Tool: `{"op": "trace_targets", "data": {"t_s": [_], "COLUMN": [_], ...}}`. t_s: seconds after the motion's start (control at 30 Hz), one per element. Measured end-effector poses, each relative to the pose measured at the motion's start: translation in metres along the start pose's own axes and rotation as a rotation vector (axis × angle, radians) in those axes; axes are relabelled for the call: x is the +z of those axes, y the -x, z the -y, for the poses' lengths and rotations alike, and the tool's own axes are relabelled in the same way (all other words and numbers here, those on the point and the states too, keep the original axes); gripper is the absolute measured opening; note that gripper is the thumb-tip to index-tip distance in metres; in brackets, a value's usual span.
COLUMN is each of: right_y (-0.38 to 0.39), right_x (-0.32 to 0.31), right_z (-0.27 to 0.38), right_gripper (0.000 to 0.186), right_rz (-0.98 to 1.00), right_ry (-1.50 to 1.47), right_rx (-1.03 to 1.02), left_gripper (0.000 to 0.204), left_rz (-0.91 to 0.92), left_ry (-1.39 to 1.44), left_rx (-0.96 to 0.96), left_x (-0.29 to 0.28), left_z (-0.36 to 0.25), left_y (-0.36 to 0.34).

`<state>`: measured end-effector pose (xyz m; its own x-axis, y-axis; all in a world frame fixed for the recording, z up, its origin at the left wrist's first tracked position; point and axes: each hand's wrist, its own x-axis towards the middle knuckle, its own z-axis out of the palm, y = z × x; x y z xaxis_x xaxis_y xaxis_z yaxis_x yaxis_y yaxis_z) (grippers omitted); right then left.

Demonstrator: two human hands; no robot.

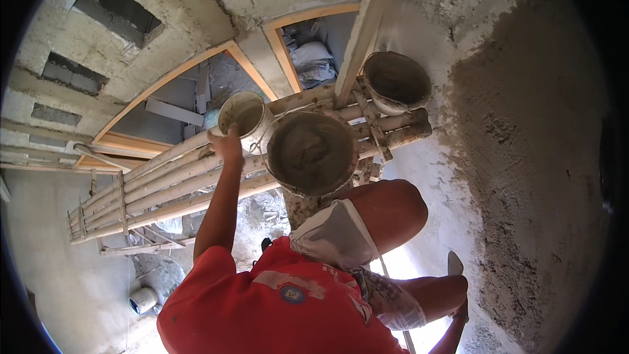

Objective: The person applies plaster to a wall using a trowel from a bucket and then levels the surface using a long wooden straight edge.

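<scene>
My left hand [227, 145] reaches forward to a white bucket [257, 132] and grips its near left rim. The bucket's inside is grey and smeared. Right beside it stands a larger bucket [312, 188], filled with wet grey mortar [312, 151], its wire handle hanging on the left side. Down at the right, my right hand [464, 308] is mostly hidden behind my knee. A narrow metal blade, like that of a trowel [455, 263], sticks up past the knee from that hand, so the hand seems closed on it.
A scaffold of lashed wooden poles [164, 187] runs to the left, with the floor far below. An upright timber [367, 33] rises by a dark bucket [398, 82] of mortar. The right wall [537, 124] carries rough wet plaster. Wood-framed openings [226, 46] and block wall lie ahead.
</scene>
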<state>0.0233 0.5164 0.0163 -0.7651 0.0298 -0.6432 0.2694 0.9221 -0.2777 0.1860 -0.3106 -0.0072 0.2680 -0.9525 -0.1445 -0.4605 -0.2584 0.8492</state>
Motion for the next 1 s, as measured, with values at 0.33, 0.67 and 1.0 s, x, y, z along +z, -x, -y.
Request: {"op": "trace_targets", "data": {"t_s": [0.33,0.67,1.0], "right_y": [0.018,0.035,-0.006], "right_x": [0.018,0.02,0.028], "right_z": [-0.006,0.002,0.013], "right_gripper": [0.029,0.028,0.028], "right_rz": [0.02,0.006,0.025], "right_ry": [-0.042,-0.042,-0.05], "right_rx": [0.064,0.105,0.067], "left_gripper": [0.059,0.028,0.032], "left_rz": [0.525,0.262,0.418], "left_ry": [0.627,0.658,0.469], "left_rx": [-0.783,-0.669,-0.323], "left_x": [0.032,0.084,-0.003], "left_z": [0.071,0.073,0.005], "left_y": [-0.071,-0.073,-0.098]}}
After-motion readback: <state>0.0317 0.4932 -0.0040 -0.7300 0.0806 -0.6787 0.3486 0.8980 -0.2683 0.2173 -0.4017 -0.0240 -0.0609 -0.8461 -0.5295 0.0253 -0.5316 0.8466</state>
